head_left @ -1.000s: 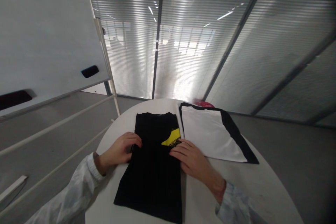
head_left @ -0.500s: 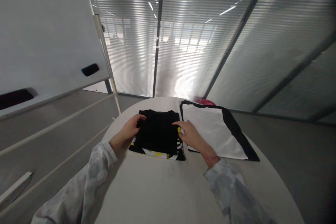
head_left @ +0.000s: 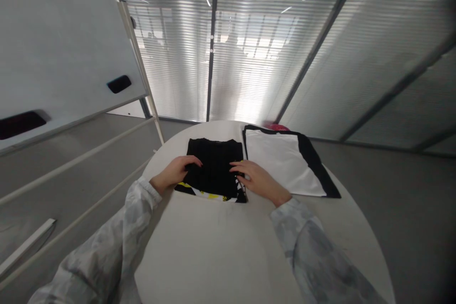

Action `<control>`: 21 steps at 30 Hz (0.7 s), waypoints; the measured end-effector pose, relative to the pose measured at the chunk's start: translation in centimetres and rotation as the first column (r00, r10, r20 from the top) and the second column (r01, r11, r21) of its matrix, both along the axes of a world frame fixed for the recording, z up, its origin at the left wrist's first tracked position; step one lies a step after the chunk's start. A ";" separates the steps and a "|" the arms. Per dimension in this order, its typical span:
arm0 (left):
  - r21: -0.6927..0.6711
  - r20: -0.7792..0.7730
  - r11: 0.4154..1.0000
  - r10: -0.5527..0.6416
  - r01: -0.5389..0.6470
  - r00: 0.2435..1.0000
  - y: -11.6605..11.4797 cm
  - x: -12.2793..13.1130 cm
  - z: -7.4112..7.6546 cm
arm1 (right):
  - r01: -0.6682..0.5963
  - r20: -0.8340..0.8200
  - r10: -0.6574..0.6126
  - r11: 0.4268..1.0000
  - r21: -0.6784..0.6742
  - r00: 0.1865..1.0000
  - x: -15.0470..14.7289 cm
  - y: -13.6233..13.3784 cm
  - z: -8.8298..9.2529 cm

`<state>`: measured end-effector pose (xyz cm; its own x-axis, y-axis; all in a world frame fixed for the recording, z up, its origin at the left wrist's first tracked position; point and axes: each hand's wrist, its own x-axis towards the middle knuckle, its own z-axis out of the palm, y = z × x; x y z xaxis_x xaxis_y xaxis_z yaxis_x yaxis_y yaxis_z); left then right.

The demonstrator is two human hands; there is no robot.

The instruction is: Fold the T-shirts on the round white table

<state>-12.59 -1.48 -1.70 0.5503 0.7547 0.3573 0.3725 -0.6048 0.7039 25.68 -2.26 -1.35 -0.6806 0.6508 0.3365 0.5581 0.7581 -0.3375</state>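
A folded black T-shirt point(head_left: 213, 166) lies on the table, its neckline at the far edge. Beneath it, a garment patterned in black, white and yellow point(head_left: 206, 195) sticks out along the near and right edges. My left hand point(head_left: 177, 170) rests at the shirt's left side, fingers stretched over the black cloth. At the right side, my right hand point(head_left: 257, 180) has its fingers apart, with their tips on or just over the cloth. Neither hand visibly grips anything. To the right of the stack lies a flat white cloth point(head_left: 276, 161) on a larger black cloth point(head_left: 313, 161).
The round white table point(head_left: 213, 247) carries both piles. A red item point(head_left: 278, 127) shows behind its far edge. On the left stands a whiteboard point(head_left: 64, 33) on a frame with pale rails point(head_left: 89, 149). Glass partitions with blinds point(head_left: 242, 76) stand behind the table.
Both hands have slid slightly nearer the shirt's near edge, the left reaching a little further over the cloth. The whole view has tilted, so the table sits slightly higher in the picture.
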 end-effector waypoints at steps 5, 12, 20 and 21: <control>-0.115 -0.017 0.993 -0.030 0.028 0.999 -2.8 -0.5 0.8 | -0.036 0.055 0.038 0.998 -0.049 0.998 -0.2 -2.8 2.2; -0.456 0.240 0.890 0.145 -0.020 0.960 -4.7 0.3 -0.1 | -0.067 -0.023 0.064 0.980 -0.189 0.998 0.3 -4.1 2.2; -0.495 0.250 0.800 0.506 -0.341 0.825 -1.7 2.1 -1.4 | -0.072 -0.154 0.040 0.975 -0.212 0.987 1.1 -4.0 1.8; -0.489 0.218 0.787 0.528 -0.376 0.821 -1.4 2.3 -1.6 | -0.085 -0.123 0.062 0.977 -0.198 0.991 0.8 -4.3 1.9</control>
<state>-10.30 -2.86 -3.26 0.0138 0.9985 0.0522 0.2306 -0.0540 0.9716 26.47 -6.59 0.53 -0.6934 0.6631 0.2820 0.4519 0.7050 -0.5466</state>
